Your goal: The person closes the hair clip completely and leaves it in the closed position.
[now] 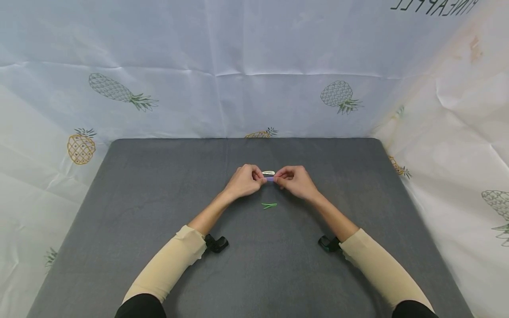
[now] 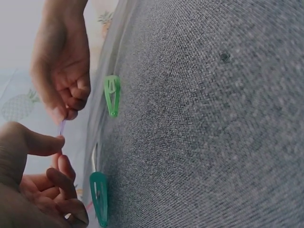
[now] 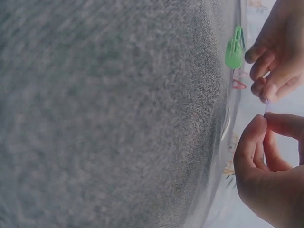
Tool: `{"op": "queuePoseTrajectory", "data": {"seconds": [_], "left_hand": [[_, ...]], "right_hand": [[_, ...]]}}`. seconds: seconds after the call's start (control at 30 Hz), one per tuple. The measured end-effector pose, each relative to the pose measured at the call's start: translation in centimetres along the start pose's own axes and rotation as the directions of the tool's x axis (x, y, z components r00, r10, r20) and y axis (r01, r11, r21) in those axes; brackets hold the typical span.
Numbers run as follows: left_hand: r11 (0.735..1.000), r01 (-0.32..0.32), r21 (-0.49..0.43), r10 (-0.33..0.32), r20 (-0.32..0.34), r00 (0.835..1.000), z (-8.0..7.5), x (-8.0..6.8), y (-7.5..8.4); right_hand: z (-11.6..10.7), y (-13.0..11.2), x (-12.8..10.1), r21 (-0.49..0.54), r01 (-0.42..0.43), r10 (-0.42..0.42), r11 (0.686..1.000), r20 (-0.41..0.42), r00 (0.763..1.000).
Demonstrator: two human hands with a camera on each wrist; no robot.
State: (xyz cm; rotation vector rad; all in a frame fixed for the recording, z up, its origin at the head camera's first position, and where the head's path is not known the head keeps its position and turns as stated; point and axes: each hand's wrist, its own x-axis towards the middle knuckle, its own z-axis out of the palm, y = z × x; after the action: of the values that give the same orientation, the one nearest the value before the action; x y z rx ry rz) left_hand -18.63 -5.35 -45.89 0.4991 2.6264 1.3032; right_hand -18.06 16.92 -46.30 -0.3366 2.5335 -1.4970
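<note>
Both hands meet above the grey table and pinch a small purple hair clip (image 1: 269, 179) between them. My left hand (image 1: 246, 182) grips its left end with thumb and forefinger, while my right hand (image 1: 296, 182) pinches the right end. Most of the clip is covered by fingertips; a short lilac strip (image 2: 62, 127) shows in the left wrist view. Just beyond it lies a cream hair clip (image 1: 268, 172) on the table. Closer to the body is a green snap clip (image 1: 269, 206), lying sideways.
In the left wrist view a light green clip (image 2: 112, 95) and a teal clip (image 2: 99, 198) lie on the table. A pink clip (image 3: 239, 84) shows in the right wrist view. Pineapple-print cloth (image 1: 226, 101) hangs behind the grey table (image 1: 159, 198).
</note>
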Motion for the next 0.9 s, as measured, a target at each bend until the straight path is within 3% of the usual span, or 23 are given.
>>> {"op": "queuePoseTrajectory", "data": {"seconds": [0.17,0.27,0.33,0.4,0.5,0.7,0.9], "left_hand": [[1.000,-0.018,-0.023,0.018,0.001,1.000,0.1,0.2,-0.4],[0.998,-0.052,-0.022,0.052,-0.017,0.999,0.7,0.8,-1.9],[0.998,-0.056,-0.028,0.056,-0.019,0.998,0.7,0.8,-2.0],[0.998,-0.055,-0.029,0.055,-0.021,0.998,0.7,0.8,-2.0],[0.999,-0.025,-0.044,0.025,-0.007,1.000,0.1,0.3,-0.7],[0.999,-0.033,-0.027,0.032,-0.025,0.999,0.4,0.5,-1.2],[1.000,-0.014,-0.024,0.014,-0.005,1.000,0.2,0.2,-0.3]], "right_hand": [[0.1,-0.2,-0.1,-0.005,-0.001,0.001,1.000,-0.013,1.000],[0.2,-0.3,-0.2,-0.012,0.000,0.000,1.000,-0.020,1.000],[0.2,-0.4,-0.2,-0.018,0.002,-0.002,1.000,-0.024,1.000],[0.2,-0.4,-0.2,-0.024,0.004,-0.004,1.000,-0.030,1.000],[0.3,-0.6,-0.2,-0.027,0.002,-0.003,1.000,-0.041,0.999],[0.6,-0.5,-0.2,-0.058,0.002,-0.006,0.998,-0.063,0.998],[0.4,-0.1,-0.2,-0.072,-0.015,0.011,0.997,-0.062,0.998]]}}
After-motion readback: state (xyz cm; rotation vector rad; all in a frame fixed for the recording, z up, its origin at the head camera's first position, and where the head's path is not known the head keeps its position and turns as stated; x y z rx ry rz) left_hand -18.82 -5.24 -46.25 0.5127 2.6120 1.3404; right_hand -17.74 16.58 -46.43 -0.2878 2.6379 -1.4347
